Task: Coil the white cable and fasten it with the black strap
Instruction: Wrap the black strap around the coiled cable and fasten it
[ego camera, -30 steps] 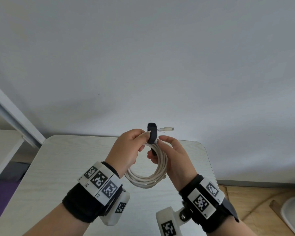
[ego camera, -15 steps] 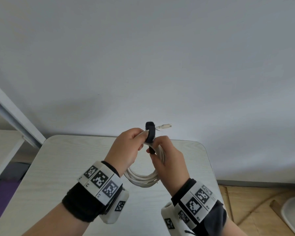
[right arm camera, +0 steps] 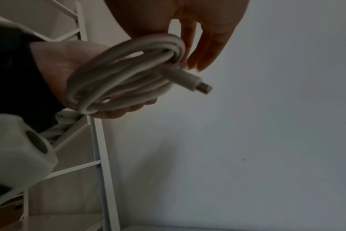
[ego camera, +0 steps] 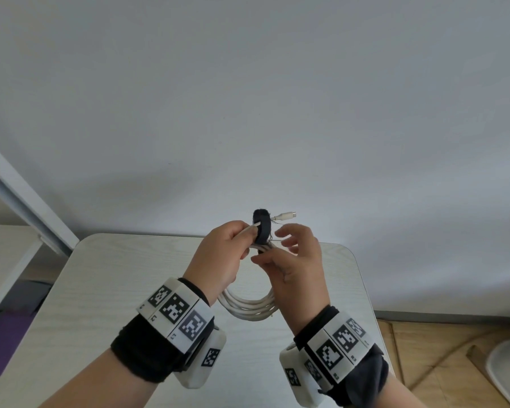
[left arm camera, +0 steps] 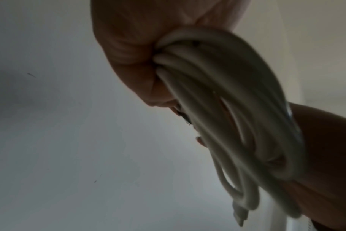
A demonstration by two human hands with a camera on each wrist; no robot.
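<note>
1. Fingers of our left hand (ego camera: 218, 257), centre-left, clench the top of the coiled white cable (ego camera: 248, 307) above the table (ego camera: 100, 290)
2. At centre we see the black strap (ego camera: 262, 228) ringing the coil's top, plug (ego camera: 286, 215) poking right
3. Our right hand (ego camera: 298, 269), centre-right, is loosened, fingertips touching the coil

1. At 7 o'clock in the head view, the left band (ego camera: 175, 312) behind the left hand (ego camera: 218, 257) bore three black-and-white square code patterns. The tiny characters beside them were too small to read.
2. At 5 o'clock, the right band (ego camera: 340, 346) behind the right hand (ego camera: 298, 269) bore three such patterns.
3. The left block (ego camera: 195, 375) and the right block (ego camera: 304, 390) under the bands showed further patterns.
4. No words or numbers could be read.
</note>
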